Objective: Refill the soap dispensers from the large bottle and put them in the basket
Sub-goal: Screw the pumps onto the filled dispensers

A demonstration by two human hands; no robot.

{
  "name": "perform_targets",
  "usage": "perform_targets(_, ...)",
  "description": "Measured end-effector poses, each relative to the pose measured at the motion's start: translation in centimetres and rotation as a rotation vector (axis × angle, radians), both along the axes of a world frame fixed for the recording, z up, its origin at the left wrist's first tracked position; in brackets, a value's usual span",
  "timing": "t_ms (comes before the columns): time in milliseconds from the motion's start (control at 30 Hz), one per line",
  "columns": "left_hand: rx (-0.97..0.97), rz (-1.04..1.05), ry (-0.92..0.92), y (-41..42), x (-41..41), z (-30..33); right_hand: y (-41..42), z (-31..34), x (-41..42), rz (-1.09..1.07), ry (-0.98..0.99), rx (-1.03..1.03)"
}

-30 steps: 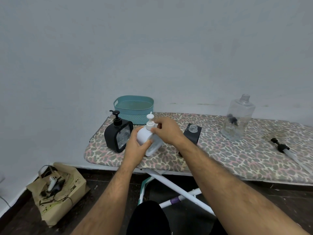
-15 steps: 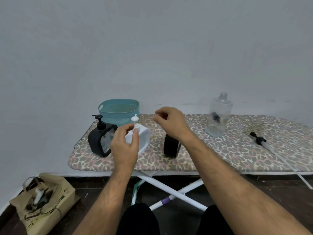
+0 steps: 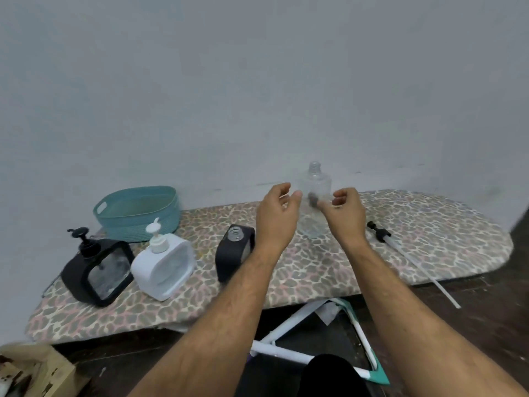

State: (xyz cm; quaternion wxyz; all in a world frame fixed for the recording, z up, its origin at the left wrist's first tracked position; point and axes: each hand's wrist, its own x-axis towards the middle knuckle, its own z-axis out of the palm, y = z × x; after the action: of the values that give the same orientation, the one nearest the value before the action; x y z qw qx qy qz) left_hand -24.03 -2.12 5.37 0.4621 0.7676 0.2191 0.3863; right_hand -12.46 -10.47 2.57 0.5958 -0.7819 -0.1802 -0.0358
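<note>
Large clear bottle (image 3: 314, 202) is standing upright on the ironing board (image 3: 429, 242), cap off, neck open; taking it as the landmark. It is looking nearly empty, though through the blur I cannot tell for sure.

Both hands are hovering in front of the bottle, one each side, neither touching it as far as I can see. Left hand (image 3: 276, 216) is loosely curled, holding nothing. Right hand (image 3: 345, 214) is likewise half-curled and empty.

Left of the bottle, an uncapped black dispenser (image 3: 234, 253) is sitting with its mouth open: judging this one is waiting for its fill. Further left, a white dispenser (image 3: 163, 266) and a second black dispenser (image 3: 97, 270) are standing side by side with pumps fitted. Whether they are filled I cannot tell.

Behind those two, well left of the bottle, the teal basket (image 3: 137, 213) is sitting against the wall, apparently with nothing in it.

Right of the bottle, a loose pump with long tube (image 3: 406, 253) is lying on the board, its tube end overhanging the edge.

Judgement: nothing basketed yet; one fill, one recapping and all three placings are remaining.
</note>
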Motion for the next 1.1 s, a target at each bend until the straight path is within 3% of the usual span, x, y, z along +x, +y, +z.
perform_targets(133, -0.206, -0.084, 0.161, 0.9, 4.8, -3.0, -0.6, -2.8, 3.6, 0.098, 0.135, -0.158)
perform_targets(233, -0.312, -0.104, 0.175, 1.5, 7.1, -4.2, 0.1, -3.7, 5.3, 0.182, 0.187, -0.187)
perform_targets(533, -0.461, -0.141, 0.127, 2.6, 10.3, -6.9, 2.1, -4.9, 6.9, 0.261, 0.067, -0.168)
perform_targets(1100, -0.384, -0.349, 0.205, -3.6, 13.3, -7.5, -6.2, -4.2, 10.0, 0.097, 0.094, -0.192)
